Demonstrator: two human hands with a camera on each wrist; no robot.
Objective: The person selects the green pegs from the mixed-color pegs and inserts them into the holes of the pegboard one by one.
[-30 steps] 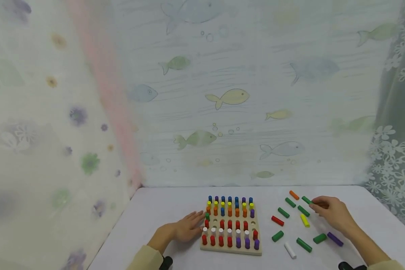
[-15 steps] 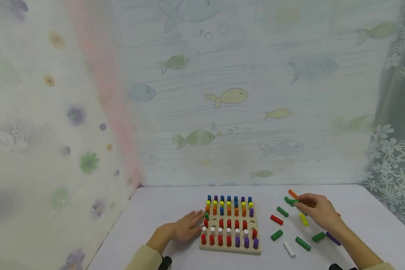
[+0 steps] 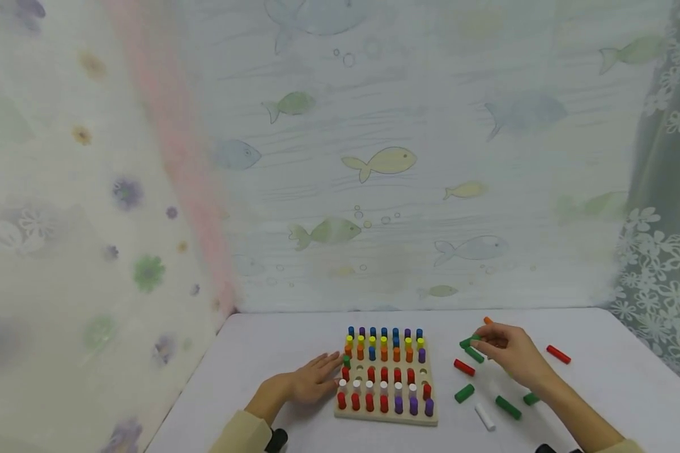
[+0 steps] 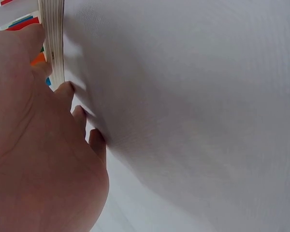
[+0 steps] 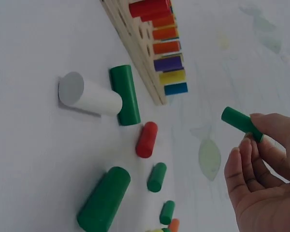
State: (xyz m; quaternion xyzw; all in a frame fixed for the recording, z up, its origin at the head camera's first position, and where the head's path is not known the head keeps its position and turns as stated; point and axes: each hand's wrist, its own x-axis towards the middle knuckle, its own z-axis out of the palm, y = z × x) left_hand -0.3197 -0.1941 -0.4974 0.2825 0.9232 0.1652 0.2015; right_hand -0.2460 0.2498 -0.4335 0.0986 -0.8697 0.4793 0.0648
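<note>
A wooden pegboard (image 3: 385, 419) carries rows of upright coloured pegs; a few holes show bare around its middle rows. My left hand (image 3: 311, 382) lies at its left edge with the fingers extended, and the left wrist view has the thumb and fingertips of that hand (image 4: 43, 130) against the board's side (image 4: 53, 43). Between thumb and forefinger, my right hand (image 3: 512, 353) pinches a green peg (image 5: 238, 120), raised off the table over the loose pegs right of the board. Its other fingers are loosely bent in the right wrist view.
Loose pegs lie on the white table (image 3: 272, 340): red pegs (image 3: 558, 354) (image 3: 464, 367), a white peg (image 3: 485, 416), and several green ones, such as a green peg (image 3: 508, 407) near the front. An orange peg (image 3: 488, 320) shows behind the right hand. Patterned curtains (image 3: 402, 207) hang behind.
My right hand has moved left with the green peg, from the far right of the loose pegs toward the board. A red peg formerly hidden by the arm now shows. My left hand stays put.
</note>
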